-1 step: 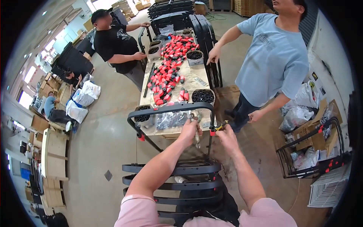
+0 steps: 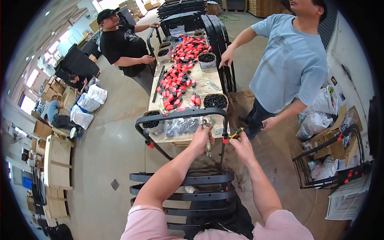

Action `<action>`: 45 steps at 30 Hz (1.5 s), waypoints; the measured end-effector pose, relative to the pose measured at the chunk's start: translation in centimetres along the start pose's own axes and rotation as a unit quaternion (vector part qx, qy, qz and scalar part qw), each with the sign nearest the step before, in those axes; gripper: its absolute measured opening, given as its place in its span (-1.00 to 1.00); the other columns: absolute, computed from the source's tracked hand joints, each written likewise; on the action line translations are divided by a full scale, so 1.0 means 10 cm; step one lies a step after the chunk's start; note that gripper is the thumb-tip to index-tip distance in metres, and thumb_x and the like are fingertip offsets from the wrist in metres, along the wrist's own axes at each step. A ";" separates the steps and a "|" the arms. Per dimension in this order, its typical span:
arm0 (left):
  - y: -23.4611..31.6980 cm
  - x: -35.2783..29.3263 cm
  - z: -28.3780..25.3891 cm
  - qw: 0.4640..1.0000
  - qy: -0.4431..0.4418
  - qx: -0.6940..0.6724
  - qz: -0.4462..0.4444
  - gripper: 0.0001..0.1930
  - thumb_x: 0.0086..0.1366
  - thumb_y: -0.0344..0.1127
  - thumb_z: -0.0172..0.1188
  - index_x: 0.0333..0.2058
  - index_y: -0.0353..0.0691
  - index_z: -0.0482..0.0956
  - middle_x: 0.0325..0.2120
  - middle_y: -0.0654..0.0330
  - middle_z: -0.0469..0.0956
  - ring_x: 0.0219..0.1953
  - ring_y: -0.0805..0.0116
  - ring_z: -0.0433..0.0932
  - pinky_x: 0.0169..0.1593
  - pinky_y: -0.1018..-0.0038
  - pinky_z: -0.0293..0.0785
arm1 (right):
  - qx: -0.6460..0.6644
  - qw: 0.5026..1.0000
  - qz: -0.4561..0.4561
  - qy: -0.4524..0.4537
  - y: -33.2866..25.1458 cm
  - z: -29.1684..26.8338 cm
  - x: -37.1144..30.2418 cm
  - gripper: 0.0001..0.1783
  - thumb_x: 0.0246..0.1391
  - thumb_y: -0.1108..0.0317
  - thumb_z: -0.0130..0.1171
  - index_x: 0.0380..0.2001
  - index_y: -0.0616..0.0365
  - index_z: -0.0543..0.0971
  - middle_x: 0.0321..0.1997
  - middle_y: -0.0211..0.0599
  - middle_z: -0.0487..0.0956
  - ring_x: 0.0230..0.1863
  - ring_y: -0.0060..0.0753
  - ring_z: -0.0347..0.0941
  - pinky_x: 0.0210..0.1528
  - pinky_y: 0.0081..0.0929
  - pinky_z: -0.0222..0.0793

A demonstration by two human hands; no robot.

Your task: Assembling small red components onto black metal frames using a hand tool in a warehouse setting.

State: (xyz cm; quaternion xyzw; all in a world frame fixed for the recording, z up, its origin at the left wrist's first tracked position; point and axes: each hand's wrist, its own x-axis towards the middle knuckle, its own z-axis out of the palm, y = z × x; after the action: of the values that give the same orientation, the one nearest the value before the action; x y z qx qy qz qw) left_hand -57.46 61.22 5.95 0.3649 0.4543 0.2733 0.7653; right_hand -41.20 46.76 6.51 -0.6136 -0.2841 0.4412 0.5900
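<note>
A silver tool that looks like a ratchet wrench point(image 2: 208, 149) is gripped in my left hand point(image 2: 199, 140), its round head up by the table's near edge. My right hand point(image 2: 242, 146) closes on a small yellow-and-black tool point(image 2: 237, 132); its kind is hard to make out. Between me and the table stands a black U-shaped tube frame point(image 2: 180, 116), with a red clip point(image 2: 225, 140) on its right leg close to the yellow-and-black tool. More curved black frames point(image 2: 182, 197) are stacked below my forearms.
The wooden table point(image 2: 204, 84) carries a pile of red-and-black plastic parts point(image 2: 176, 86), tubs of black pieces point(image 2: 215, 101) and a clear bag point(image 2: 182, 127). Co-workers stand at its left point(image 2: 128, 48) and right point(image 2: 288, 68). A black frame point(image 2: 328, 156) stands by cartons at the right.
</note>
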 end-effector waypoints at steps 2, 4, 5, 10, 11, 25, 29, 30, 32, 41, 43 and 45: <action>-0.10 0.12 0.18 0.996 -0.031 0.080 -0.011 -0.67 0.44 -0.32 0.01 0.14 -0.21 0.36 -0.37 0.19 0.45 -0.39 0.33 0.48 -0.29 0.32 0.57 | -0.093 0.996 0.005 0.015 -0.08 -0.25 -0.09 -0.45 0.10 0.25 0.31 0.09 0.28 0.42 -0.12 -0.21 0.61 -0.14 -0.47 0.50 -0.10 -0.46 0.43; -0.14 0.10 -0.20 0.985 0.038 0.171 -0.001 -0.60 0.45 -0.23 0.05 0.19 -0.21 0.34 -0.36 0.19 0.46 -0.40 0.32 0.47 -0.33 0.32 0.49 | -0.081 0.996 -0.033 -0.030 0.15 -0.08 -0.08 -0.41 0.01 0.30 0.37 0.09 0.29 0.42 -0.08 -0.21 0.61 -0.03 -0.38 0.54 0.02 -0.35 0.46; -0.19 0.13 -0.09 0.977 0.050 0.207 -0.006 -0.57 0.48 -0.19 0.02 0.22 -0.24 0.32 -0.39 0.20 0.44 -0.44 0.34 0.45 -0.37 0.31 0.47 | -0.107 0.993 -0.026 -0.034 0.17 -0.21 -0.13 -0.42 -0.01 0.32 0.38 0.06 0.28 0.43 -0.11 -0.24 0.61 -0.07 -0.40 0.53 -0.01 -0.38 0.45; -0.30 0.13 -0.01 0.961 -0.019 0.275 -0.024 -0.62 0.50 -0.21 -0.07 0.15 -0.30 0.42 -0.47 0.15 0.52 -0.47 0.28 0.56 -0.40 0.24 0.60 | -0.250 0.967 -0.013 -0.047 0.42 -0.38 -0.29 -0.51 0.17 0.14 0.29 -0.03 0.33 0.45 -0.18 -0.11 0.59 -0.16 -0.24 0.51 -0.05 -0.29 0.42; -0.19 0.03 0.01 0.962 -0.011 0.271 -0.021 -0.62 0.50 -0.21 -0.07 0.15 -0.30 0.42 -0.47 0.15 0.52 -0.47 0.28 0.56 -0.40 0.24 0.60 | -0.344 0.938 0.021 -0.039 0.42 -0.39 -0.32 -0.48 0.26 0.05 0.22 -0.03 0.35 0.45 -0.17 0.01 0.60 -0.15 -0.11 0.53 -0.06 -0.22 0.42; -0.03 0.00 -0.10 0.815 -0.080 0.574 0.004 -0.56 0.40 -0.32 0.03 0.21 -0.31 0.48 -0.45 -0.08 0.68 -0.42 0.13 0.73 -0.41 0.25 0.66 | -0.347 0.937 0.023 -0.015 0.82 -0.42 -0.18 -0.43 0.43 -0.04 -0.04 -0.29 0.34 0.61 -0.43 -0.04 0.63 -0.35 -0.14 0.55 -0.24 -0.20 0.38; 0.08 -0.15 -0.03 0.618 -0.224 0.753 -0.029 -0.70 0.12 -0.51 0.17 -0.15 -0.42 0.70 -0.37 -0.16 0.70 -0.33 -0.02 0.74 -0.34 0.14 0.64 | -0.318 0.941 0.117 -0.003 1.11 -0.54 -0.29 -0.45 0.41 -0.05 -0.01 -0.33 0.30 0.60 -0.52 -0.23 0.57 -0.53 -0.43 0.46 -0.40 -0.33 0.36; 0.10 -0.19 0.03 0.617 -0.227 0.753 -0.024 -0.70 0.12 -0.51 0.17 -0.15 -0.42 0.70 -0.37 -0.16 0.70 -0.33 -0.02 0.74 -0.34 0.14 0.64 | -0.314 0.941 0.124 0.015 1.37 -0.69 -0.27 -0.49 0.38 -0.03 0.05 -0.34 0.28 0.59 -0.54 -0.30 0.54 -0.59 -0.48 0.42 -0.46 -0.33 0.35; 0.11 -0.25 0.00 0.649 -0.207 0.731 -0.041 -0.75 -0.04 -0.56 0.23 -0.33 -0.44 0.73 -0.31 -0.18 0.71 -0.27 -0.08 0.73 -0.28 0.08 0.62 | -0.290 0.946 0.142 0.021 1.65 -0.73 -0.35 -0.52 0.36 0.00 0.08 -0.34 0.29 0.59 -0.54 -0.30 0.55 -0.57 -0.48 0.43 -0.46 -0.32 0.35; 0.10 -0.24 -0.03 0.690 -0.197 0.695 -0.034 -0.72 0.05 -0.49 0.16 -0.25 -0.42 0.73 -0.31 -0.15 0.71 -0.23 -0.06 0.72 -0.24 0.11 0.61 | -0.295 0.925 0.230 0.063 2.78 -1.18 -0.61 -0.60 0.22 0.08 0.25 -0.32 0.29 0.58 -0.57 -0.26 0.57 -0.65 -0.39 0.47 -0.56 -0.32 0.36; 0.10 -0.26 -0.06 0.685 -0.197 0.701 -0.036 -0.72 0.05 -0.49 0.16 -0.26 -0.40 0.73 -0.30 -0.14 0.71 -0.22 -0.06 0.72 -0.23 0.11 0.61 | -0.312 0.911 0.256 0.088 2.94 -1.25 -0.78 -0.66 0.23 0.16 0.22 -0.31 0.30 0.58 -0.62 -0.25 0.55 -0.67 -0.36 0.48 -0.60 -0.30 0.37; 0.10 -0.22 -0.03 0.679 -0.202 0.705 -0.026 -0.72 0.04 -0.49 0.16 -0.26 -0.39 0.74 -0.29 -0.13 0.71 -0.21 -0.06 0.72 -0.22 0.11 0.60 | -0.261 0.925 0.265 0.075 3.28 -1.57 -1.03 -0.71 0.22 0.22 0.20 -0.26 0.29 0.55 -0.59 -0.21 0.56 -0.66 -0.33 0.49 -0.66 -0.28 0.38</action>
State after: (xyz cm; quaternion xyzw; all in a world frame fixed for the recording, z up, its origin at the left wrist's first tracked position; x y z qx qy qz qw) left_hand -58.80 60.26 7.76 0.8313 0.3556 -0.2286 0.3610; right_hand -37.72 25.71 -24.68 -0.8300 -0.1719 0.4444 0.2901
